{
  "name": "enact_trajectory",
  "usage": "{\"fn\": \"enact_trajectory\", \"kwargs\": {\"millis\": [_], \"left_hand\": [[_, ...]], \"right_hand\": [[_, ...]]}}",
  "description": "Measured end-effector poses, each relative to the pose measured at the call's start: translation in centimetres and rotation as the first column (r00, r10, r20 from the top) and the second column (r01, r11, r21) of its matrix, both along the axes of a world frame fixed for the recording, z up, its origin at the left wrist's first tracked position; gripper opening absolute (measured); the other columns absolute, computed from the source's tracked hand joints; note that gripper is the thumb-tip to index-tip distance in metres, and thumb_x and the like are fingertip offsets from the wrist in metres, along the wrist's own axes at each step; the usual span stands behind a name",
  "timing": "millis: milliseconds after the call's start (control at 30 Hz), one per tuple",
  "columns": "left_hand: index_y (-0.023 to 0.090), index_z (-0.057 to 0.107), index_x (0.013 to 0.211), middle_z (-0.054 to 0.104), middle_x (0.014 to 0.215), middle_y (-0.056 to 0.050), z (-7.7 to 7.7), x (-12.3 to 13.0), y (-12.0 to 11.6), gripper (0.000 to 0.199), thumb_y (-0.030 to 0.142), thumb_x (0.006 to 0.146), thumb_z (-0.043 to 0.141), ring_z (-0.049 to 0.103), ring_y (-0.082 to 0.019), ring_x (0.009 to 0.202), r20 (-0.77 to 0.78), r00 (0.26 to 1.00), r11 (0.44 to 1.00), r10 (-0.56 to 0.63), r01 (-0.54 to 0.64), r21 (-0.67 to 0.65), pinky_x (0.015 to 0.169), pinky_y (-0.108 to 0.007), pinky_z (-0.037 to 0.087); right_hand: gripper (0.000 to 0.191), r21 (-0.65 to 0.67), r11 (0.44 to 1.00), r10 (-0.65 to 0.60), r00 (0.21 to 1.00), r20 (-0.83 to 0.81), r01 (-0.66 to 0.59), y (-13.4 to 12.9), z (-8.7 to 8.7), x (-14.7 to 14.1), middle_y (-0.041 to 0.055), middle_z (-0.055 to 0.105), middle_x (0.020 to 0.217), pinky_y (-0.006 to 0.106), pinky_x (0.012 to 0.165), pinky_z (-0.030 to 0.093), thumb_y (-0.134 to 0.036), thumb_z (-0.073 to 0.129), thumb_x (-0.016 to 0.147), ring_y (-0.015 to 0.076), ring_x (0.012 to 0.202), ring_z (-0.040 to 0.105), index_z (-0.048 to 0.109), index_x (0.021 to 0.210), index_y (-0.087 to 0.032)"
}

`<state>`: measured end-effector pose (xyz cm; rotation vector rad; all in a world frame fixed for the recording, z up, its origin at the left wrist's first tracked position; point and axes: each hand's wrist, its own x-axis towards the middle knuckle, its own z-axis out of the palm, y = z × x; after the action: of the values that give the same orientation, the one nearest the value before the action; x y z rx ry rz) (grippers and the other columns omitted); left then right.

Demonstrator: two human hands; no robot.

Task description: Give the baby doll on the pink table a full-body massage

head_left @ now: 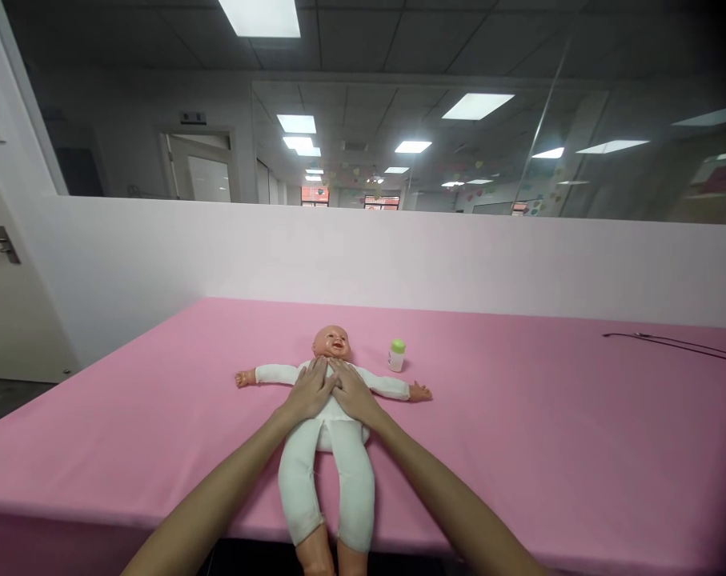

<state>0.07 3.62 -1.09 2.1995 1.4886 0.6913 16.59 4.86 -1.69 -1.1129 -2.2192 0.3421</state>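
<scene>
A baby doll [351, 472] with a white cloth body lies on its back, arms stretched out to both sides and head away from me. Flat on the left half of its chest rests my left hand [310, 390], fingers extended toward the doll's neck. My right hand [353, 390] lies the same way on the other half, and the two thumbs meet near the middle. Neither hand grips anything. Just beyond the doll's arm on the right stands a small clear bottle [397, 356] with a green lid.
A pink cloth [519, 448] covers the wide table, and the doll's feet hang past its front edge. Thin black cables [675, 342] lie at the far right. Behind rises a white half wall [399, 260] with glass above. A door [14, 312] is at the left.
</scene>
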Motion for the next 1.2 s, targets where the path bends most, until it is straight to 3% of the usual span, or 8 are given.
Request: {"fn": "enact_trajectory", "kwargs": {"millis": [100, 233, 400, 500, 667, 867, 1000, 1200], "left_hand": [[0.009, 0.020, 0.169, 0.013, 0.178, -0.014, -0.8, -0.5, 0.7, 0.083, 0.063, 0.106, 0.017, 0.004, -0.032, 0.165, 0.003, 1.000, 0.999, 0.001, 0.000, -0.033, 0.133, -0.053, 0.008], [0.006, 0.015, 0.170, -0.001, 0.177, -0.015, -1.4, -2.4, -0.4, 0.098, 0.075, 0.102, 0.019, -0.008, -0.033, 0.164, 0.016, 1.000, 0.995, -0.019, 0.020, -0.097, 0.133, -0.051, 0.005], [0.002, 0.006, 0.170, -0.010, 0.175, -0.018, -0.3, -3.8, -4.3, 0.108, 0.082, 0.099, 0.021, -0.009, -0.032, 0.164, -0.022, 0.998, 0.978, -0.056, 0.050, -0.201, 0.133, -0.052, 0.007], [0.005, 0.008, 0.171, -0.006, 0.176, -0.014, 0.3, -2.7, -5.7, 0.100, 0.077, 0.102, 0.019, -0.009, -0.028, 0.164, -0.043, 0.991, 0.981, -0.124, 0.116, -0.157, 0.133, -0.050, 0.003], [0.007, 0.016, 0.171, 0.009, 0.177, -0.015, 0.0, 0.1, -3.4, 0.087, 0.065, 0.106, 0.019, 0.003, -0.026, 0.165, -0.008, 0.996, 0.996, -0.084, 0.084, -0.026, 0.134, -0.049, 0.003], [0.008, 0.020, 0.169, 0.009, 0.177, -0.015, -1.3, -1.0, 0.5, 0.085, 0.065, 0.105, 0.018, 0.002, -0.029, 0.165, 0.030, 0.999, 0.999, 0.018, -0.017, -0.030, 0.133, -0.051, 0.007], [0.005, 0.010, 0.170, -0.004, 0.177, -0.018, -2.2, -3.6, -0.4, 0.096, 0.073, 0.103, 0.022, -0.005, -0.030, 0.164, 0.047, 0.999, 0.995, 0.011, -0.006, -0.098, 0.133, -0.049, 0.006], [0.012, 0.004, 0.172, -0.011, 0.176, -0.011, -1.6, -5.3, -3.7, 0.099, 0.079, 0.101, 0.023, -0.011, -0.029, 0.163, 0.017, 0.993, 0.973, -0.119, 0.120, -0.197, 0.134, -0.049, 0.006]], "right_hand": [[0.060, -0.024, 0.996, -0.083, 0.997, -0.001, 0.083, -0.3, -0.2, 0.0, 0.0130, 0.044, 0.167, 0.052, 0.132, 0.023, -0.036, 0.043, 0.105, 0.0278, 0.157, 0.038, 0.045, 0.162, -0.016], [0.074, -0.168, 0.973, -0.145, 0.985, 0.095, 0.159, -2.1, 0.4, 0.6, 0.0186, 0.028, 0.173, 0.050, 0.134, 0.015, -0.050, 0.040, 0.107, 0.0304, 0.163, 0.023, 0.032, 0.166, -0.007], [0.090, -0.326, 0.939, -0.074, 0.989, 0.127, 0.112, -5.1, 0.9, 1.6, 0.0152, 0.006, 0.178, 0.052, 0.135, 0.010, -0.067, 0.034, 0.106, 0.0321, 0.166, 0.003, 0.017, 0.171, -0.008], [0.087, -0.333, 0.942, 0.019, 0.988, 0.152, 0.033, -5.3, 0.5, 1.5, 0.0132, 0.002, 0.178, 0.053, 0.135, 0.008, -0.058, 0.043, 0.105, 0.0322, 0.166, -0.002, 0.014, 0.171, -0.010], [0.075, -0.206, 0.977, 0.084, 0.990, 0.116, -0.058, -2.8, 0.1, 0.5, 0.0108, 0.016, 0.178, 0.046, 0.136, 0.007, -0.028, 0.041, 0.100, 0.0245, 0.166, 0.011, 0.021, 0.171, -0.012], [0.078, -0.209, 0.964, -0.162, 0.986, 0.033, 0.165, -0.9, -0.2, 0.9, 0.0169, 0.027, 0.174, 0.048, 0.135, 0.013, -0.054, 0.034, 0.106, 0.0275, 0.164, 0.021, 0.031, 0.167, -0.006], [0.084, -0.285, 0.931, -0.224, 0.974, 0.044, 0.227, -2.3, -0.4, 2.2, 0.0184, 0.021, 0.175, 0.048, 0.135, 0.012, -0.061, 0.034, 0.106, 0.0286, 0.165, 0.015, 0.027, 0.167, -0.004], [0.093, -0.388, 0.914, -0.111, 0.993, 0.040, 0.118, -5.8, -0.2, 3.0, 0.0120, 0.004, 0.178, 0.049, 0.136, 0.007, -0.072, 0.035, 0.104, 0.0299, 0.166, 0.001, 0.016, 0.171, -0.011]]}}
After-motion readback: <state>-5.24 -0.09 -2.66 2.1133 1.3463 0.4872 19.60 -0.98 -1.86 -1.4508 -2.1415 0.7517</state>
